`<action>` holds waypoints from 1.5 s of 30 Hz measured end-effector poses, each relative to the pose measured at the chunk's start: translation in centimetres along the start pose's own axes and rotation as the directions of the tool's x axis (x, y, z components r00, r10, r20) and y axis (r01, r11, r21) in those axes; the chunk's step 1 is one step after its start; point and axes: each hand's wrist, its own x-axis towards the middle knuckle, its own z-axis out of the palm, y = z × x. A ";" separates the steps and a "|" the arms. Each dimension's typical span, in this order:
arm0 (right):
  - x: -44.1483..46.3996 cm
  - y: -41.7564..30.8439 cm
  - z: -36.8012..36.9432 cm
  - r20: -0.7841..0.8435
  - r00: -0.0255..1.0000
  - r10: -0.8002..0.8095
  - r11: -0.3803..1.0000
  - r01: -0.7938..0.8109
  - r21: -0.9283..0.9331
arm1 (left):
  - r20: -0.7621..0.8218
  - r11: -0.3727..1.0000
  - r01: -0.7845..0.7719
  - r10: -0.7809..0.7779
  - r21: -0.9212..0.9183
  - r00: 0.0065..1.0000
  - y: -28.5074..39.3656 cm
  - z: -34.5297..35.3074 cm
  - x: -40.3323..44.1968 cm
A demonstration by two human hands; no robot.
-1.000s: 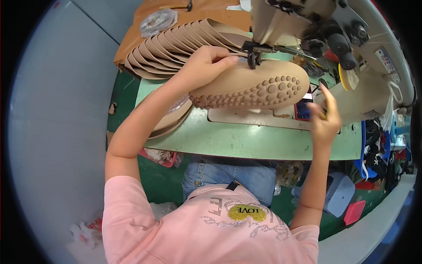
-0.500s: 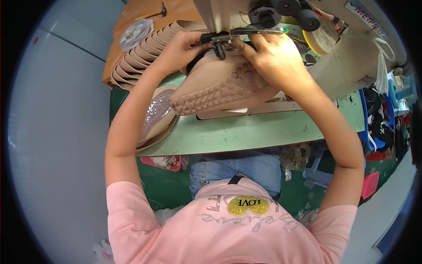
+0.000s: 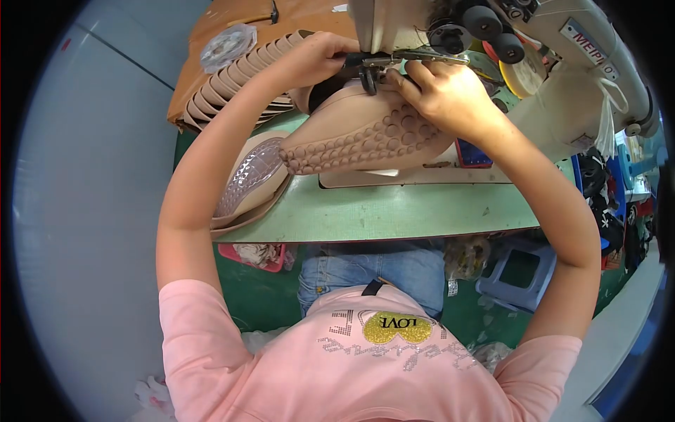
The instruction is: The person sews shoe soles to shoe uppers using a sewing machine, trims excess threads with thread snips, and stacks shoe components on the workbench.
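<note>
A beige shoe [image 3: 365,130] with a studded sole lies on its side under the head of a sewing machine [image 3: 394,32]. Its upper edge is at the presser foot [image 3: 368,79]. My left hand [image 3: 320,60] is closed at the shoe's far left edge, beside the machine's foot; its fingertips are partly hidden. On the right, my right hand [image 3: 446,95] has its fingers bent round the shoe's upper edge, close to the foot. A second beige shoe [image 3: 249,179] with a clear patterned insole rests on the green table, below my left forearm.
Nested beige shoe pieces [image 3: 232,84] stand at the back left, near a plastic bag [image 3: 228,48] and a hammer [image 3: 273,13]. A phone [image 3: 473,155] lies behind the shoe. Under the table are a pink basket [image 3: 253,256] and a blue stool [image 3: 517,274].
My right hand came in from the right and took hold of the shoe by the foot. The shoe has turned, its toe now under my right hand. My left hand moved to its far edge.
</note>
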 end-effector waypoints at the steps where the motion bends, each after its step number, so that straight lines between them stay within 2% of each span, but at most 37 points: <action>1: -0.1 -0.2 0.1 0.003 1.000 0.016 1.000 -0.016 -0.007 | 0.016 1.000 0.004 -0.005 0.007 1.000 0.0 0.1 0.0; 5: -0.1 -0.6 0.1 -0.008 0.998 0.062 0.998 -0.062 -0.032 | -0.113 0.999 -0.045 0.042 -0.025 0.993 -1.4 1.0 0.7; 8: 0.0 -0.9 -0.4 0.026 0.996 0.091 0.994 -0.089 -0.063 | -0.064 0.996 0.087 -0.089 -0.032 0.994 -1.8 -0.4 1.9; 9: -0.1 -1.0 -0.9 0.049 0.992 0.117 0.992 -0.114 -0.061 | -0.141 0.999 0.044 -0.045 -0.009 0.989 -2.9 -0.2 2.1; 12: -0.4 -1.0 -1.1 0.094 0.969 0.226 0.974 -0.224 -0.037 | -0.152 0.998 0.008 -0.018 -0.065 0.988 -8.6 0.2 4.5; 13: -0.4 -1.1 -0.9 0.105 0.965 0.239 0.971 -0.236 -0.045 | -0.086 0.939 0.191 -0.224 -0.285 0.971 -5.5 -2.4 4.6; 15: 0.0 -1.5 -0.9 0.130 0.953 0.274 0.962 -0.273 -0.023 | -0.275 0.933 -0.021 -0.085 -0.360 0.958 -6.4 -2.8 7.5; 19: -0.1 -1.8 -0.7 0.116 0.942 0.314 0.949 -0.314 -0.019 | -0.138 0.940 0.252 -0.288 -0.230 0.948 -10.9 -3.7 14.7; 22: -0.2 -2.0 -0.7 0.142 0.930 0.338 0.941 -0.338 -0.026 | -0.364 0.984 0.168 -0.139 0.050 0.921 -16.5 0.6 18.8; 24: -0.2 -2.0 -0.7 0.120 0.934 0.337 0.941 -0.338 -0.015 | -0.177 0.999 0.031 -0.036 -0.033 0.983 -22.1 4.5 19.0; 26: -0.1 -2.1 -0.7 0.118 0.926 0.358 0.932 -0.362 0.006 | -0.001 0.980 0.028 -0.029 0.198 1.000 -21.8 4.8 14.5; 28: 0.1 -2.0 -0.7 0.133 0.923 0.360 0.932 -0.363 0.002 | 0.044 0.950 0.054 -0.071 0.308 0.997 -21.8 5.1 12.2; 33: -0.5 -1.8 -0.2 0.147 0.919 0.365 0.927 -0.374 0.037 | -0.054 0.900 0.075 -0.057 0.429 0.997 -19.2 3.8 9.8; 36: -0.8 -1.5 -0.4 0.100 0.893 0.439 0.883 -0.449 0.138 | -0.212 0.900 0.049 0.048 0.432 0.976 -14.9 2.5 7.1; 37: -1.0 -1.8 -0.7 0.048 0.867 0.495 0.849 -0.495 0.185 | -0.254 0.917 0.044 0.064 0.397 0.965 -12.9 2.1 5.9; 38: -1.3 -2.0 -1.1 -0.003 0.837 0.547 0.810 -0.528 0.257 | -0.264 0.958 0.077 -0.002 0.275 0.965 -10.6 2.0 4.3; 39: -1.7 -2.2 -1.7 -0.049 0.801 0.597 0.767 -0.551 0.330 | -0.211 0.983 0.173 -0.157 0.059 0.965 -7.3 1.7 2.3; 40: -2.0 -2.5 -2.0 -0.091 0.759 0.645 0.721 -0.564 0.402 | -0.127 0.948 0.279 -0.299 -0.151 0.946 -4.5 1.3 0.4; 41: -2.6 -2.6 -2.1 -0.098 0.725 0.682 0.677 -0.574 0.461 | 0.106 0.888 0.403 -0.389 -0.223 0.915 -0.7 -0.2 -1.3; 42: -3.5 -3.2 -1.9 -0.065 0.687 0.724 0.630 -0.619 0.469 | 0.339 0.806 0.532 -0.440 -0.258 0.831 2.0 -1.3 -2.7; 44: -5.5 -3.7 -1.2 0.000 0.733 0.680 0.673 -0.625 0.395 | 0.414 0.701 0.543 -0.371 -0.463 0.832 2.0 0.4 -5.3; 45: -5.2 -4.1 -1.2 -0.026 0.752 0.659 0.680 -0.581 0.447 | 0.421 0.491 0.615 -0.454 -0.617 0.785 2.5 1.0 -6.2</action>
